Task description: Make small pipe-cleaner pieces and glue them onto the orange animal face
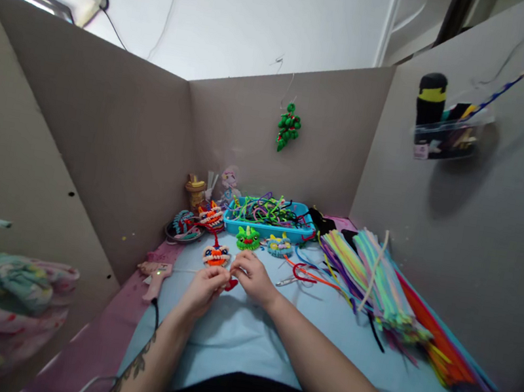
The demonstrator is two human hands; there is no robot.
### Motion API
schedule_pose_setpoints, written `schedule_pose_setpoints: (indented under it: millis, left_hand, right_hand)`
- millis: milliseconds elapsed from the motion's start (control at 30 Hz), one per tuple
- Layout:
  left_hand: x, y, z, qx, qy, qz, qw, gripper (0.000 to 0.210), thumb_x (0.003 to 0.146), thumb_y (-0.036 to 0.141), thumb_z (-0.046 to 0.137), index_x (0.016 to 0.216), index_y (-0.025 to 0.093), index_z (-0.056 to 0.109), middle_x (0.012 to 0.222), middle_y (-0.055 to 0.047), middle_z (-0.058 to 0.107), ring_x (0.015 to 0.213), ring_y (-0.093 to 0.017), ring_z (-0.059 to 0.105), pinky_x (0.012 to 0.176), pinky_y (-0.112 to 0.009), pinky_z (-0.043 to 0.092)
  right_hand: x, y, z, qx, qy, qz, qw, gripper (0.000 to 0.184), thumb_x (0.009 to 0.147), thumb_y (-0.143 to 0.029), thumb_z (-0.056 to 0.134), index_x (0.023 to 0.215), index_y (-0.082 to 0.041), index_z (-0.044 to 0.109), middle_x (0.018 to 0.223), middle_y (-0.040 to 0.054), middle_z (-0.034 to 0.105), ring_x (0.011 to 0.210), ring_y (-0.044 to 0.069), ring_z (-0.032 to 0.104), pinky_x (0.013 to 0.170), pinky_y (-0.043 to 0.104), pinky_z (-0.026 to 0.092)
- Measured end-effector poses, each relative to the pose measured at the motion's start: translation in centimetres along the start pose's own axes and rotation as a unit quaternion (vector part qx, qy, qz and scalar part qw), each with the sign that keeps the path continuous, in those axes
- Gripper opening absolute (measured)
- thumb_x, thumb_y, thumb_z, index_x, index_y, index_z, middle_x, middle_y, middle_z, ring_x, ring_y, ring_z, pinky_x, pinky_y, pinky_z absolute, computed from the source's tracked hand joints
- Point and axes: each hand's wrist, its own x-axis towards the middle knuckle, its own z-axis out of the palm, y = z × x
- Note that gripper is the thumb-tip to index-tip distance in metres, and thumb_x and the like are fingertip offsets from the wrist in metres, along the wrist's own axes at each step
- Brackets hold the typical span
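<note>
My left hand (207,289) is closed in a pinch, with a small red pipe cleaner piece (231,284) showing at its fingertips. From the other side my right hand (253,279) meets it, thumb and fingers pressed together at the same piece. Most of the piece is hidden by the fingers. Just beyond the hands sits an orange and white pipe cleaner animal head (216,255) with a red stem on top. A green head (248,238) and a blue and yellow one (280,245) stand farther back.
A pink glue gun (158,277) lies at left, its cord running toward me. Behind the heads stands a blue tray (261,230) of pipe cleaner scraps. Bundles of pipe cleaners (382,281) cover the right side, near metal pliers or scissors (287,281). Grey panels (289,88) surround the table.
</note>
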Motion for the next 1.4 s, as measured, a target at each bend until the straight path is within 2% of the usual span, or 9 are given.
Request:
schedule_pose_setpoints:
  millis: [133, 200, 433, 667, 767, 867, 967, 1233, 1400]
  left_hand:
    - [0.0, 0.2, -0.2, 0.193, 0.057, 0.131, 0.971, 0.022, 0.07, 0.035, 0.06, 0.062, 0.015, 0.063, 0.056, 0.0, 0.055, 0.053, -0.01, 0.044, 0.05, -0.02, 0.03]
    - [0.0, 0.3, -0.4, 0.227, 0.065, 0.151, 0.96, 0.023, 0.071, 0.036, 0.059, 0.063, 0.015, 0.063, 0.058, -0.001, 0.057, 0.056, -0.011, 0.045, 0.051, -0.021, 0.031]
    - [0.2, -0.3, -0.8, 0.044, 0.028, 0.016, 0.999, 0.031, 0.069, 0.045, 0.06, 0.063, 0.014, 0.055, 0.044, 0.007, 0.038, 0.039, -0.004, 0.027, 0.04, -0.018, 0.017]
    - [0.3, -0.4, -0.3, -0.013, 0.016, -0.004, 1.0, 0.031, 0.065, 0.042, 0.067, 0.066, 0.013, 0.057, 0.048, 0.005, 0.045, 0.039, -0.003, 0.03, 0.038, -0.017, 0.017]
    - [0.5, -0.7, -0.1, -0.029, 0.041, -0.001, 0.999, 0.03, 0.063, 0.041, 0.068, 0.07, 0.013, 0.06, 0.054, 0.002, 0.052, 0.044, -0.005, 0.04, 0.038, -0.016, 0.024]
    - [0.8, -1.4, 0.0, -0.056, 0.078, 0.01, 0.995, 0.031, 0.063, 0.04, 0.069, 0.075, 0.012, 0.062, 0.059, 0.0, 0.054, 0.049, -0.006, 0.045, 0.039, -0.015, 0.028]
    - [1.2, -2.5, 0.2, -0.068, 0.086, 0.021, 0.994, 0.031, 0.065, 0.039, 0.068, 0.08, 0.012, 0.063, 0.059, 0.0, 0.054, 0.05, -0.006, 0.046, 0.042, -0.016, 0.03]
    - [1.2, -4.3, 0.7, -0.05, 0.13, 0.052, 0.989, 0.032, 0.067, 0.042, 0.066, 0.081, 0.013, 0.062, 0.056, 0.003, 0.052, 0.046, -0.006, 0.04, 0.044, -0.017, 0.031]
    - [0.8, -3.8, 0.8, -0.023, 0.133, 0.048, 0.99, 0.035, 0.066, 0.044, 0.067, 0.082, 0.013, 0.062, 0.056, 0.003, 0.052, 0.045, -0.006, 0.04, 0.044, -0.018, 0.03]
  right_hand:
    - [0.0, 0.4, 0.2, -0.047, -0.009, 0.027, 0.998, 0.013, 0.077, -0.008, 0.053, 0.069, -0.017, 0.059, 0.075, 0.0009, 0.052, 0.08, 0.015, 0.048, 0.077, 0.029, 0.037]
    - [0.0, 0.4, 0.1, -0.036, -0.013, 0.039, 0.999, 0.012, 0.077, -0.01, 0.054, 0.069, -0.016, 0.06, 0.075, 0.0007, 0.052, 0.079, 0.015, 0.049, 0.076, 0.028, 0.038]
    - [0.2, -0.1, -0.6, 0.036, -0.012, 0.033, 0.999, 0.012, 0.078, -0.014, 0.055, 0.085, -0.018, 0.064, 0.083, 0.0024, 0.056, 0.083, 0.015, 0.052, 0.075, 0.028, 0.04]
    - [0.2, 0.0, -0.2, 0.041, 0.009, 0.028, 0.999, 0.005, 0.076, -0.017, 0.058, 0.073, -0.018, 0.062, 0.078, 0.0016, 0.056, 0.082, 0.016, 0.05, 0.08, 0.031, 0.036]
    - [0.4, 0.0, -0.4, 0.129, 0.049, 0.087, 0.987, 0.014, 0.073, -0.032, 0.064, 0.076, -0.018, 0.06, 0.076, 0.0011, 0.055, 0.073, 0.014, 0.048, 0.068, 0.028, 0.036]
    - [0.3, -0.7, -1.0, 0.346, 0.015, 0.119, 0.93, 0.04, 0.065, -0.055, 0.064, 0.062, -0.017, 0.053, 0.057, -0.0026, 0.047, 0.053, 0.011, 0.04, 0.053, 0.025, 0.031]
    - [0.0, -2.1, -1.7, 0.515, -0.077, 0.069, 0.851, 0.052, 0.057, -0.067, 0.063, 0.051, -0.016, 0.05, 0.049, -0.0028, 0.043, 0.049, 0.011, 0.04, 0.051, 0.026, 0.031]
    - [-1.6, -7.5, -3.3, 0.666, -0.081, 0.052, 0.74, 0.046, 0.071, -0.048, 0.064, 0.042, -0.016, 0.048, 0.038, -0.0037, 0.039, 0.039, 0.008, 0.038, 0.038, 0.02, 0.03]
    - [-2.2, -9.9, -3.3, 0.74, -0.083, -0.06, 0.665, 0.05, 0.079, -0.043, 0.055, 0.038, -0.017, 0.045, 0.031, -0.0044, 0.034, 0.031, 0.007, 0.034, 0.032, 0.017, 0.031]
